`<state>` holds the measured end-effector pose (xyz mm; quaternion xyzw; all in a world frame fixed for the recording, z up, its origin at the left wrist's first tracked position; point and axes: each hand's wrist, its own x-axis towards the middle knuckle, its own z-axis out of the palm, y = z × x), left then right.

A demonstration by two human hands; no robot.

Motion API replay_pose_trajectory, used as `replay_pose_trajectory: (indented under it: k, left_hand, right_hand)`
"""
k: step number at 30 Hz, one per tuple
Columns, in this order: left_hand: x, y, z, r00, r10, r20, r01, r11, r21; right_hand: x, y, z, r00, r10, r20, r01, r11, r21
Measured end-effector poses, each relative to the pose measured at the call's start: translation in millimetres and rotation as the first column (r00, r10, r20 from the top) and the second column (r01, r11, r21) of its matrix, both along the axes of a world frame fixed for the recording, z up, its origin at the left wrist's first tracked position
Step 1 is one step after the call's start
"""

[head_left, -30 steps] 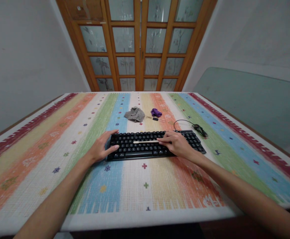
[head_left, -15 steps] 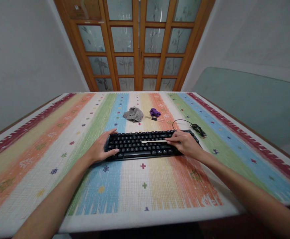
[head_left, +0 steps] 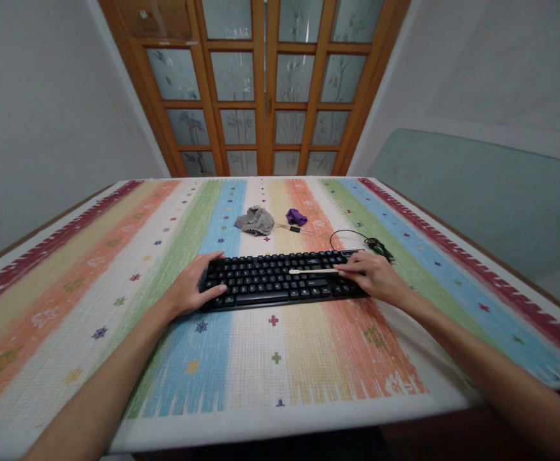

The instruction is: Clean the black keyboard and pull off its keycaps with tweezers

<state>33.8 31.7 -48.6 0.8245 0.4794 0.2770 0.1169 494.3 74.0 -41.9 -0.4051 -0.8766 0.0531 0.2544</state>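
Note:
A black computer keyboard lies flat on the patterned tablecloth in front of me. My left hand grips its left end, thumb over the near corner and fingers along the far corner. Over the right part of the keys, my right hand pinches a thin cream-coloured stick with a thicker head, shaped like a toothbrush. The stick points left, its head at the middle-right letter keys; bristles cannot be made out. Part of the keyboard's right end is hidden under this hand.
Beyond the keyboard lie a crumpled grey cloth, a small purple cloth bundle and a thin tweezer-like tool with a black middle. The coiled black cable rests behind my right hand. Tablecloth covers the table to its near edge.
My right hand has moved right along the keys, taking the stick with it. The left hand keeps its place on the keyboard. The view has shifted slightly.

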Motion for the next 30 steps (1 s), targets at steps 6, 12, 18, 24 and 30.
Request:
replay_pose_trajectory:
  k: [6, 12, 18, 24, 30]
  left_hand:
    - [-0.7, 0.5, -0.6, 1.000, 0.008, -0.004, -0.008, 1.000, 0.009]
    - [-2.2, 2.2, -4.5, 1.000, 0.000, 0.009, 0.000, 1.000, 0.018]
    - [-1.7, 1.5, -3.5, 1.000, 0.008, -0.004, -0.008, 1.000, 0.006]
    - [-0.7, 0.6, -1.1, 1.000, 0.017, -0.004, -0.017, 1.000, 0.001]
    - [0.3, 0.0, 0.0, 1.000, 0.019, -0.009, -0.019, 1.000, 0.000]
  right_hand:
    - [15.7, 0.3, 3.7, 0.999, -0.036, -0.011, 0.035, 0.999, -0.019]
    - [31.9, 0.4, 3.8, 0.999, -0.043, -0.013, 0.043, 0.999, 0.011]
    - [47.9, -1.5, 5.0, 0.997, -0.074, -0.007, 0.074, 0.997, 0.006]
    - [60.0, -3.0, 5.5, 0.993, -0.117, -0.017, 0.118, 0.992, 0.037]
    - [68.3, -3.7, 1.1, 0.989, -0.147, -0.009, 0.147, 0.986, 0.079]
